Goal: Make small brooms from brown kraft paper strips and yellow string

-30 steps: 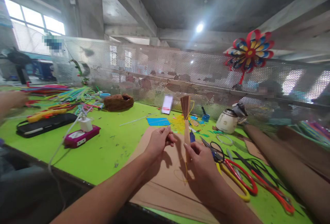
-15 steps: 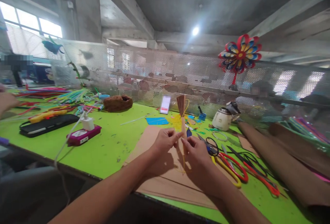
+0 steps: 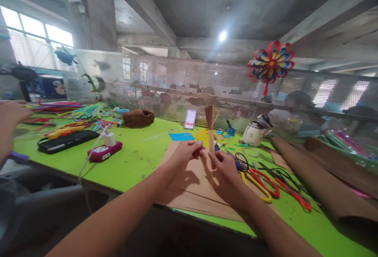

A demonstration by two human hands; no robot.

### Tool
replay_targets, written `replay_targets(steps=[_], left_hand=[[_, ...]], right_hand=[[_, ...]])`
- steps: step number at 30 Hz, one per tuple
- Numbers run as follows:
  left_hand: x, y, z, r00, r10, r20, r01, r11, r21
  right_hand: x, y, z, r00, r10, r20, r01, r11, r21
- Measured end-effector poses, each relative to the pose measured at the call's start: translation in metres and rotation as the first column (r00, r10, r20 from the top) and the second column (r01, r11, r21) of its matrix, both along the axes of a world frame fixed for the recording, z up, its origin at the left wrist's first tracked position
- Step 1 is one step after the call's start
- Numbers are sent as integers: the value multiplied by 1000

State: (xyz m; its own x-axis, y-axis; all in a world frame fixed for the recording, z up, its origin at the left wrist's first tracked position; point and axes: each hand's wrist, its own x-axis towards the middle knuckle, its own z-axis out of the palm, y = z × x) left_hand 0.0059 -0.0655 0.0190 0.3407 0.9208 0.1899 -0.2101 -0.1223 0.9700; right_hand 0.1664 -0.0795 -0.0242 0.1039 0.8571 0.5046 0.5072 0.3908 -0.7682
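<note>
Upright in my right hand (image 3: pixel 223 163) is a narrow pleated piece of brown paper (image 3: pixel 210 119), fanned out at the top and gripped low between thumb and fingers. A thin yellow string (image 3: pixel 216 120) loops beside its top, and more of it trails below my fingers. My left hand (image 3: pixel 189 151) is just left of the paper, a small gap away, its fingertips pinched together. Whatever lies in that pinch is too small to make out. Under both hands are flat brown paper sheets (image 3: pixel 189 194) on the green table (image 3: pixel 141 150).
Yellow-handled scissors (image 3: pixel 256 188), red-handled scissors (image 3: pixel 267 182) and a red-handled tool (image 3: pixel 295 196) lie right. Behind are a white pot (image 3: pixel 252 134) and blue paper (image 3: pixel 180 136). Rolled brown paper (image 3: pixel 319 182) borders the right; a purple power strip (image 3: pixel 105 151) and another person's hand (image 3: pixel 13 117) are left.
My left hand has drawn slightly away to the left of the pleated paper. The right hand still holds it. The other person's hand has come further into view, and the camera has shifted slightly.
</note>
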Motion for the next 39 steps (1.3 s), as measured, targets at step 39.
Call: replay_targets(steps=[39], left_hand=[[19, 38, -20, 989, -114, 99, 117, 993, -23]], right_hand=[[13, 7, 1, 891, 185, -415, -282, 941, -188]])
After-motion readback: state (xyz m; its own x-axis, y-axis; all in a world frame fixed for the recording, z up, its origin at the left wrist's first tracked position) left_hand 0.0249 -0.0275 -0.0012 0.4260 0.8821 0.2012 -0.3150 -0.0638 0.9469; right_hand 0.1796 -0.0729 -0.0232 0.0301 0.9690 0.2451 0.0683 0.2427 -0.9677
